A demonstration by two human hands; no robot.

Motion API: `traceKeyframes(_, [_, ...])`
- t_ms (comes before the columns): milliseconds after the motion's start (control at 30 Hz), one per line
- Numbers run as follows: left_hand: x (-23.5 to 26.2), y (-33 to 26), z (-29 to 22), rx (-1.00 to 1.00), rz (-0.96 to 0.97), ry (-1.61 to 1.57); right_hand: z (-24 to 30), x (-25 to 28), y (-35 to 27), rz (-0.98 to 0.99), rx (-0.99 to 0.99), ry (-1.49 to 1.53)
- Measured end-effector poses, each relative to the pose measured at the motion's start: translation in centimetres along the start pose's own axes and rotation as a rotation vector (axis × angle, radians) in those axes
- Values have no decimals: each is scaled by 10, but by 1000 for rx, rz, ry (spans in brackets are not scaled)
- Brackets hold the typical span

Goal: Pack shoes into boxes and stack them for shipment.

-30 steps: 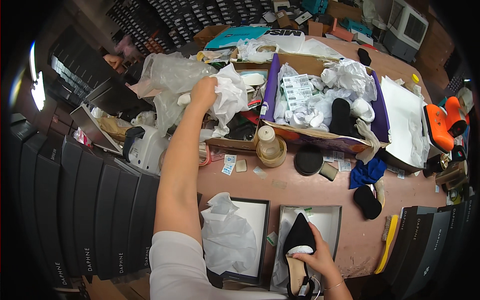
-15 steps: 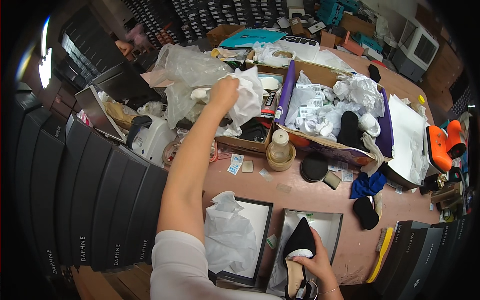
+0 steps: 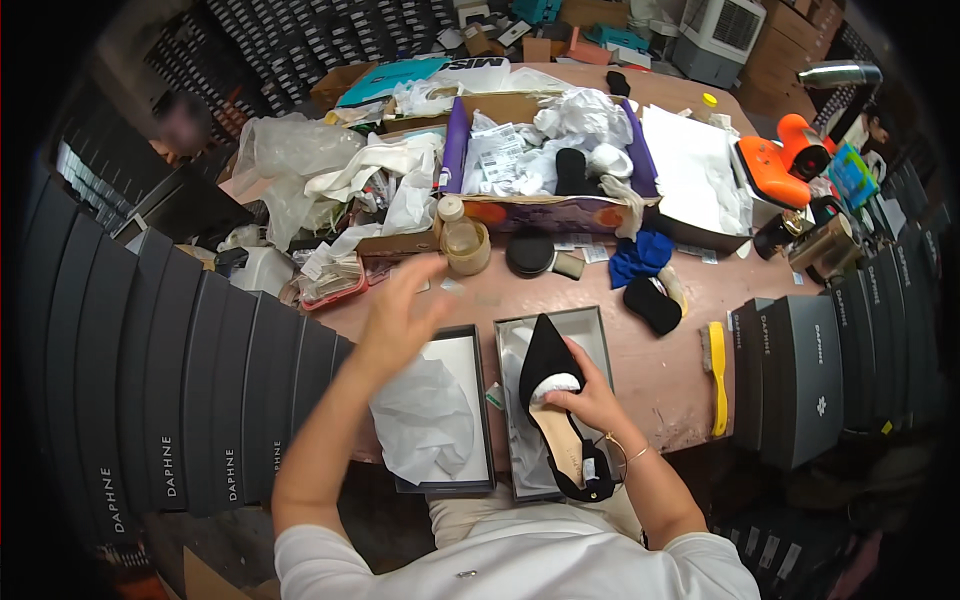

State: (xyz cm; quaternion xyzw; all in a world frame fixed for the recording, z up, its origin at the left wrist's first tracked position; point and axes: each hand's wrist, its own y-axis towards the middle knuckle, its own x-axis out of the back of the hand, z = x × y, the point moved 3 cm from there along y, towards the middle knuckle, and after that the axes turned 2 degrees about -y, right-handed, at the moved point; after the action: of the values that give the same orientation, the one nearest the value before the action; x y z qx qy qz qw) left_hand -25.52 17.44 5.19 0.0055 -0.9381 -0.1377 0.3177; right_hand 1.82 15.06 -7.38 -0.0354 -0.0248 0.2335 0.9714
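My right hand (image 3: pixel 594 402) wraps the side of a black pointed shoe (image 3: pixel 543 352), thumb by the white stuffing (image 3: pixel 555 384), over the right box (image 3: pixel 590 337). I expect it to feel light, firm at the padded toe, floppy at the strap (image 3: pixel 597 482), its dark upper easily marked; the side behind the toe is best to hold. My blurred left hand (image 3: pixel 400 318), fingers spread, seems bare, near the tissue (image 3: pixel 425 425) in the left tray (image 3: pixel 489 440).

You get soft, even light on the table (image 3: pixel 655 390), though the white sheet (image 3: pixel 685 165) at upper right glares. Your left hand (image 3: pixel 395 318) is blurred, and grey boxes (image 3: pixel 160 370) bend along the black rim at left.
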Motion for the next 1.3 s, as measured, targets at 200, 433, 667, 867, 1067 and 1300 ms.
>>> traceKeyframes(200, [-135,-178,-68,557,-1,-1356,77,-37,-22,-77,357,-269])
traceKeyframes(433, [-102,-230,-46,776,-183,-1304,66,-56,-41,463,55,-195])
traceKeyframes(667, [-50,-227,34,350,-582,-158,-51,-46,-69,275,-33,-1065])
traceKeyframes(867, [-109,-236,-69,110,-315,-362,32,-33,-73,165,-95,-478])
traceKeyframes(1067, [-161,-210,-69,517,-412,-1242,77,-54,-82,10,287,-568])
traceKeyframes(1300, [-107,-198,-36,509,-188,-1302,92,-35,-92,351,683,-1051])
